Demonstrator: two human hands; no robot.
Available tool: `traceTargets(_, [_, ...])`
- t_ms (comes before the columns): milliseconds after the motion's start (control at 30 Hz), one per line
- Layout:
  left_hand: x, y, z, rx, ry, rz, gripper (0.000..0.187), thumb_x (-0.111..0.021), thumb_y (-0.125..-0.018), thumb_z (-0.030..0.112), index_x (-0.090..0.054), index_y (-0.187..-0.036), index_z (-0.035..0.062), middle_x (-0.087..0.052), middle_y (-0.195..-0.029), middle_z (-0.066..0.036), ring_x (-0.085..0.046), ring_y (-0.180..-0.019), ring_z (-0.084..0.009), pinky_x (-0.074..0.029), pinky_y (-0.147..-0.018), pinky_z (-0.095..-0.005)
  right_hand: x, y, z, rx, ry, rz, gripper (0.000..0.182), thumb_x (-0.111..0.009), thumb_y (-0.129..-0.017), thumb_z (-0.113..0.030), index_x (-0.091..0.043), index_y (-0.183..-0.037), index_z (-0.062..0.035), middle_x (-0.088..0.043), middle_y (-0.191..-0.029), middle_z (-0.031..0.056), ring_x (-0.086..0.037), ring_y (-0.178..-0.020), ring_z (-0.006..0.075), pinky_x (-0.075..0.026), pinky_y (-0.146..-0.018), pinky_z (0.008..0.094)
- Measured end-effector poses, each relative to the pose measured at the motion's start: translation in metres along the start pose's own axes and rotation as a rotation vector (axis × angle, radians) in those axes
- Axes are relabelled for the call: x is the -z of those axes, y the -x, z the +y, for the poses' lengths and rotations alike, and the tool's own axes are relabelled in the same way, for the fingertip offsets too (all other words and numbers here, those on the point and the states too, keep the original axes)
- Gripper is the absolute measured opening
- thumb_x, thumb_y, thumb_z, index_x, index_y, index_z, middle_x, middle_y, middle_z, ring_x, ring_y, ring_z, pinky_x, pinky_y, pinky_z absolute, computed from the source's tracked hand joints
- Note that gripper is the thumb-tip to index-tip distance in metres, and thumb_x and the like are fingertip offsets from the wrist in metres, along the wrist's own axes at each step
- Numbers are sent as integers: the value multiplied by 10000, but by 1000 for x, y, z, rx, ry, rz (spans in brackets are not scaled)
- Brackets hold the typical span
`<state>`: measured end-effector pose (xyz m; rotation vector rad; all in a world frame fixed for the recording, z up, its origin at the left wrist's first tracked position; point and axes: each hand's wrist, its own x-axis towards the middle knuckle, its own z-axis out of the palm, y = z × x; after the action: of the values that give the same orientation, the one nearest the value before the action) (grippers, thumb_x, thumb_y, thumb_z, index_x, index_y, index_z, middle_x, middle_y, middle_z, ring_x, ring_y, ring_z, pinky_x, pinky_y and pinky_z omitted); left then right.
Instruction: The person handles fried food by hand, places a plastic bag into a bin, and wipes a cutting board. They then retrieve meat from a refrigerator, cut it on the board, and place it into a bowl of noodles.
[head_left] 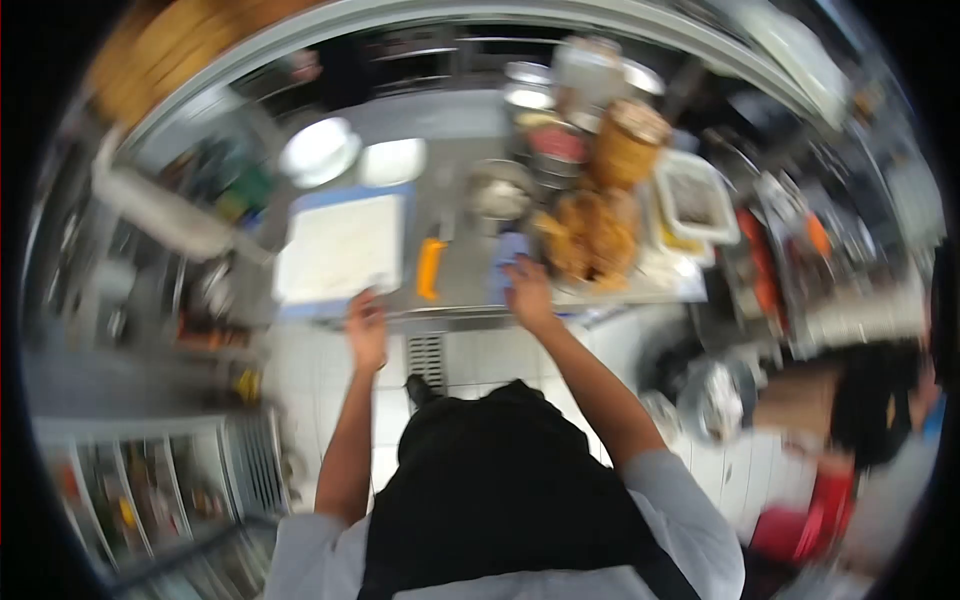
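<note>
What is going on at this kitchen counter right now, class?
A person in a dark apron stands at a steel counter. The left hand rests at the near edge of a white cutting board. The right hand reaches to a blue cloth, beside a tray of fried food. An orange-handled knife lies between the hands, untouched. The picture is blurred, so how the fingers grip cannot be made out.

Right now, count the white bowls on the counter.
2. One white bowl sits at the far left of the counter, and a second bowl stands just right of it, behind the cutting board. Blur may hide others.
</note>
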<state>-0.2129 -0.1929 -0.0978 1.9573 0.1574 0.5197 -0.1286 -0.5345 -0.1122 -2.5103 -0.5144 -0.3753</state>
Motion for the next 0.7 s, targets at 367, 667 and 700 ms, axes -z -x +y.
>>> traceTargets(367, [4, 20, 79, 193, 186, -822, 411, -591, -950, 99, -491, -1342, 23, -590, -1131, -82, -581, -914, -141, -521, -721, -268, 1, 47, -113, -576, -526, 304, 437, -721, -695, -135, -610, -1114, -79, -620, -1058, 183, -590, -1004, 362, -486, -868, 422])
traceTargets(667, [-90, 68, 111, 291, 264, -1279, 444, -709, -893, 144, -536, -1266, -23, -632, -1131, -109, -603, -1030, -181, -474, -919, -320, 72, 191, -157, -649, -1056, 259, 441, -689, -866, -133, -563, -1284, -72, -631, -1205, 104, -611, -1055, 186, -497, -888, 337])
traceTargets(700, [-93, 61, 109, 14, 43, -1088, 433, -708, -891, 139, -543, -1255, -29, -629, -1141, -120, -600, -1025, -186, -476, -919, -323, 81, 199, -146, -601, -1180, 307, 427, -668, -887, -119, -556, -1296, -80, -627, -1213, 94, -613, -1068, 184, -503, -895, 339])
